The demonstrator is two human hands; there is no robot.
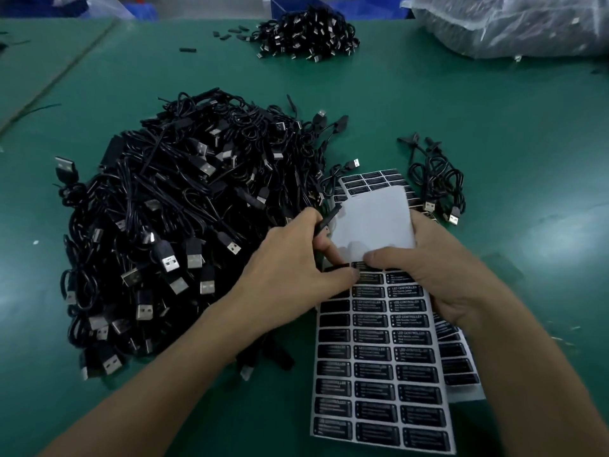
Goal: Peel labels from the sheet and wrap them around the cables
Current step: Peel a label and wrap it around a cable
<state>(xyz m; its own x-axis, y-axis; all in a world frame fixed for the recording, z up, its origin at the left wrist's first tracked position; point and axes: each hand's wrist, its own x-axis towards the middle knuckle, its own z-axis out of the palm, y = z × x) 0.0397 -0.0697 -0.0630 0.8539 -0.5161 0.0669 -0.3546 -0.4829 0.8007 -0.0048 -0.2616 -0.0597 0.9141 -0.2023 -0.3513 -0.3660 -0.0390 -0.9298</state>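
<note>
counter (494, 127) is crowded: the cable pile (184, 225) sits right beside the sheet (372, 374) at the front, so a lifted label could snag a stray wire. right hand (438, 268) grips the sheet bent back, left hand (290, 265) clutches a cable (329, 217) while picking at a label (369, 280), which might crease or stick to itself.

Black cables (184, 225) with silver plugs lie on a green tabletop (494, 127); black labels (372, 357) grid a white sheet (375, 222).

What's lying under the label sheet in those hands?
More label sheets peek out beneath the held sheet, on the green table. How many is hidden.
</note>
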